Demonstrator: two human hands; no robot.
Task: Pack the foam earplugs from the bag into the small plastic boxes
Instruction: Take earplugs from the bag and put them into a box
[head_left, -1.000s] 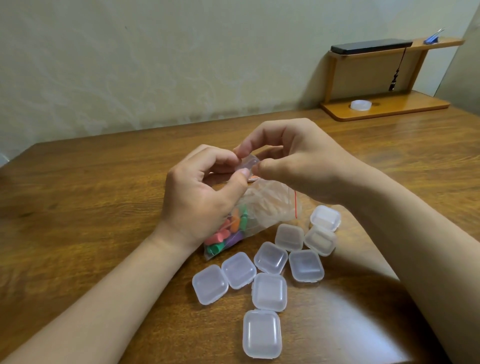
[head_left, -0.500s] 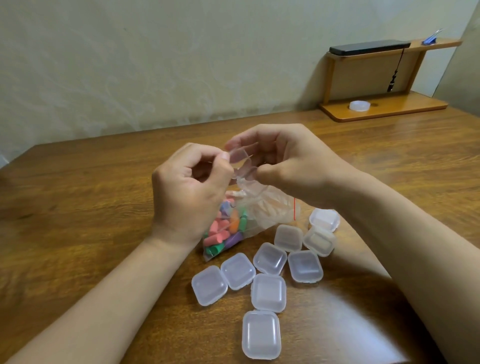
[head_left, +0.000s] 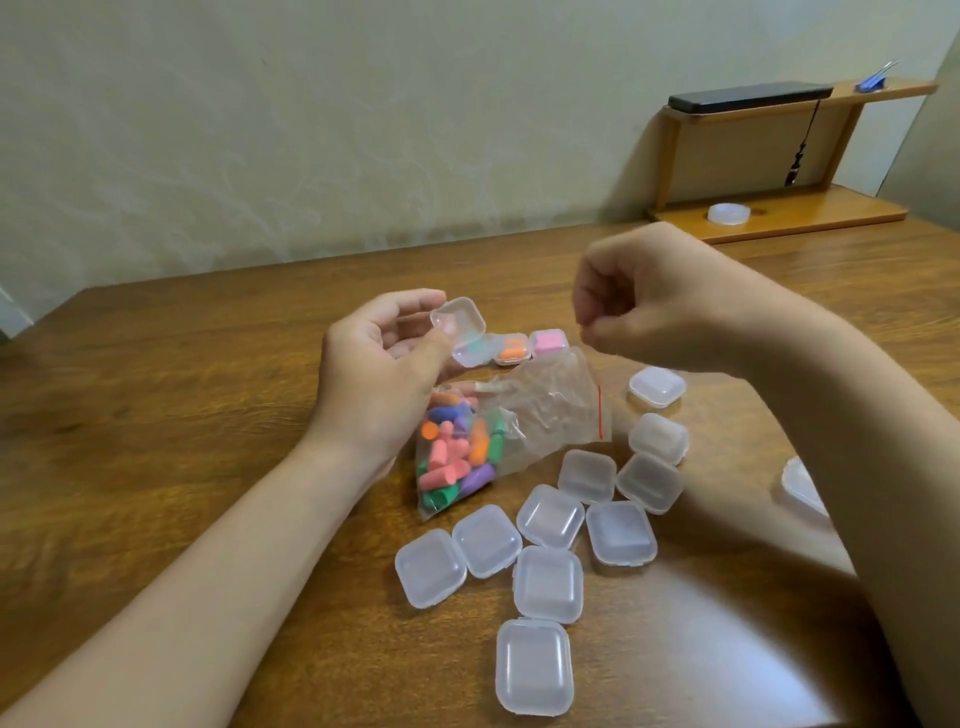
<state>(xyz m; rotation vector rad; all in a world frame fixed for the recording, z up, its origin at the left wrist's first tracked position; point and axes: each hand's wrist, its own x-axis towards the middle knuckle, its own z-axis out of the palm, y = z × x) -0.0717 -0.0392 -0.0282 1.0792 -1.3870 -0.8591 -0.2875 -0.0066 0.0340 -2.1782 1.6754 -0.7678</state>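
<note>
My left hand (head_left: 384, 364) grips a small clear box (head_left: 460, 325) by its edge above the table; something green shows inside it. My right hand (head_left: 628, 306) hovers to the right of it, fingers curled, with nothing visible in them. The clear zip bag (head_left: 550, 410) lies between my hands, and the coloured foam earplugs (head_left: 454, 457) are bunched at its near end. Behind the bag stand a box with orange earplugs (head_left: 511, 348) and one with pink earplugs (head_left: 548, 343). Several closed clear boxes (head_left: 550, 517) lie in a cluster in front of the bag.
One more clear box (head_left: 802, 488) peeks out beside my right forearm. At the back right stands a wooden shelf (head_left: 779, 215) with a white round lid (head_left: 729, 214) on its base and a black device (head_left: 748, 96) on top. The wooden table (head_left: 182, 415) meets the wall behind.
My hands have parted. The left hand now holds the small box alone, and the right hand has lifted up and to the right. The orange and pink boxes have come into view.
</note>
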